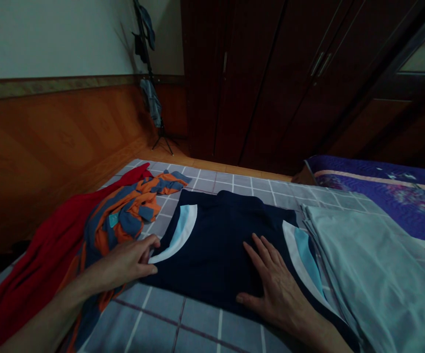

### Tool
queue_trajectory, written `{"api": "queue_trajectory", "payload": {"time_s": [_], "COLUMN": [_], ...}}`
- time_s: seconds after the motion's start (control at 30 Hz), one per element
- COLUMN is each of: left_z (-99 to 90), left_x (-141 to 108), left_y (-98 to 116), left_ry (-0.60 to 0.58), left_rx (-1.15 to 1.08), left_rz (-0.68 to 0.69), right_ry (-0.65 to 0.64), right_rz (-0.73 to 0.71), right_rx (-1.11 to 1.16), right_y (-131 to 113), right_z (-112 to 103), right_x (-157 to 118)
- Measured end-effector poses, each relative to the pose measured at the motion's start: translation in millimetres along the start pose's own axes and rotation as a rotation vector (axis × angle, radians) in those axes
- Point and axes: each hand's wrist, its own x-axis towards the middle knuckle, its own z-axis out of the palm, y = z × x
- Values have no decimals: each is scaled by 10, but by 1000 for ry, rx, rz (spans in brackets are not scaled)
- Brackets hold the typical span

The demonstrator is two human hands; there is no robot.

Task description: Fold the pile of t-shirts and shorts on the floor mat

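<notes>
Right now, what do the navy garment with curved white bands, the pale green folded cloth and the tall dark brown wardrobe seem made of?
Navy garment: probably matte synthetic knit, lying smooth with little sheen. Pale green folded cloth: thin fabric, perhaps satiny, with soft highlights along its creases. Dark brown wardrobe: likely wood or veneer by its reddish tone; finish too dim to judge.

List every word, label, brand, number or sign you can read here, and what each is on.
No readable text anywhere in view.
Teal patch on the orange-and-grey striped garment: too small and blurred to tell whether it bears lettering.
Navy garment: no lettering shows.
</notes>
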Motion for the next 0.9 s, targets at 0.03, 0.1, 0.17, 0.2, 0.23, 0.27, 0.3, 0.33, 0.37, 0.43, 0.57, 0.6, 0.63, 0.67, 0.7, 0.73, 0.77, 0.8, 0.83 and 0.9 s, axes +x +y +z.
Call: {"api": "queue_trajectory", "payload": {"time_s": [0.03,0.1,0.17,0.2,0.23,0.27,0.3,0.33,0.37,0.43,0.57,0.6,0.63,0.67,0.7,0.73,0.77,0.8,0.83,0.9], "left_z": [5,52,124,155,174,179,170,152,131,113,230,264,284,287,274,249,221,199,192,244], "left_x": [-19,-39,-31,-19,-2,21,49,84,129,257,667,783,894,993,1072,1128,1158,1162,1140,1040], "left_y": [44,116,158,169,180,194,218,254,304,429,589,582,559,528,497,474,466,476,503,590], "left_ry": [75,217,264,252,235,228,243,277,312,331,208,188,170,158,154,156,168,187,208,213], "left_rx": [62,151,233,278,321,361,396,426,454,510,610,628,640,645,646,644,642,642,641,637], "left_rz": [5,97,275,355,408,429,432,434,447,515,604,585,549,499,436,369,311,275,271,359], "right_ry": [-11,-49,-89,-100,-104,-101,-94,-85,-79,-71,-72,-78,-87,-99,-110,-121,-128,-134,-138,-146], "right_rz": [-13,-53,-69,-64,-55,-49,-50,-58,-75,-107,-132,-134,-135,-135,-135,-134,-133,-135,-136,-136], "right_rx": [6,17,23,25,28,30,33,36,39,45,70,77,81,84,87,88,91,94,98,108], "right_y": [-27,-77,-110,-119,-123,-123,-120,-115,-110,-99,-99,-105,-112,-119,-127,-135,-141,-146,-150,-156], "right_z": [5,11,10,9,9,10,14,21,31,52,61,49,33,14,-7,-28,-46,-62,-74,-89], "right_x": [-9,-24,-32,-34,-36,-38,-40,-43,-46,-50,-50,-50,-52,-56,-61,-66,-71,-76,-81,-87]}}
